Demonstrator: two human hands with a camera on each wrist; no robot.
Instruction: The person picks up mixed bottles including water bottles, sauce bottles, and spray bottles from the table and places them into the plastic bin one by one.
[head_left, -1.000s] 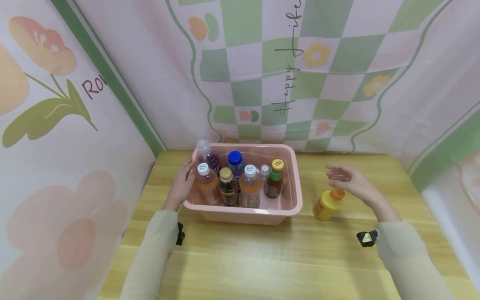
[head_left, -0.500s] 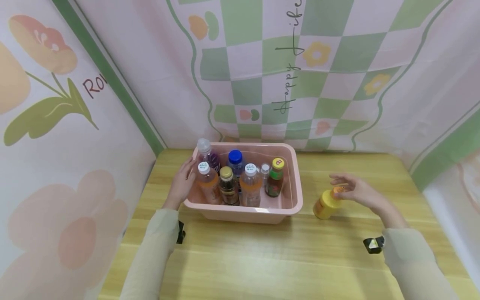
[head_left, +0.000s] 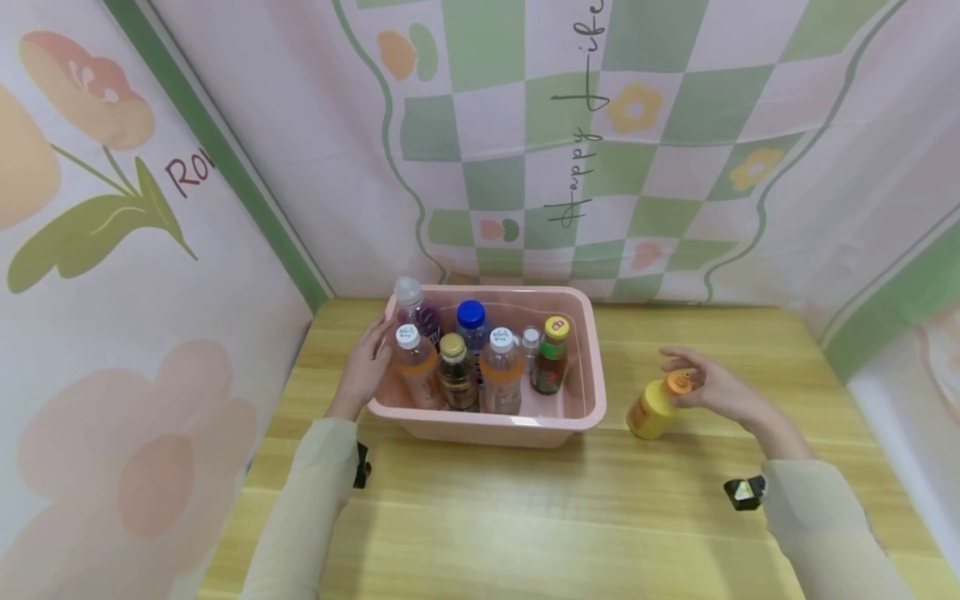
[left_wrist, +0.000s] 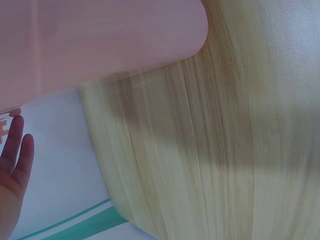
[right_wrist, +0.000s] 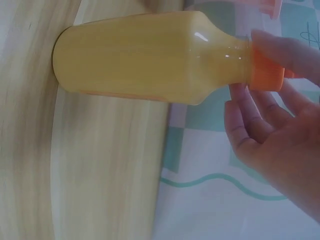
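A yellow squeeze bottle point(head_left: 652, 412) with an orange cap point(right_wrist: 266, 70) stands upright on the table, right of a pink plastic bin point(head_left: 491, 432). My right hand point(head_left: 720, 390) is at its top; in the right wrist view the thumb lies on one side of the cap and neck, the fingers curl round the other. My left hand point(head_left: 366, 363) rests at the bin's left rim with fingers fairly straight. Inside the bin stand several bottles, among them a blue-capped bottle point(head_left: 472, 327), a gold-capped dark bottle point(head_left: 457, 383), white-capped bottles and a brown bottle point(head_left: 550, 367) with a yellow cap.
The bin and the yellow bottle share a wooden table point(head_left: 480, 517). Behind it hangs a green-and-white checked cloth point(head_left: 491, 125), and a flower-printed panel point(head_left: 150, 350) borders the left. Inside the bin, bare floor shows at the front right.
My right hand has come down from above the yellow bottle, and its thumb and fingers have closed round the cap and neck. The left hand and the bin have stayed put.
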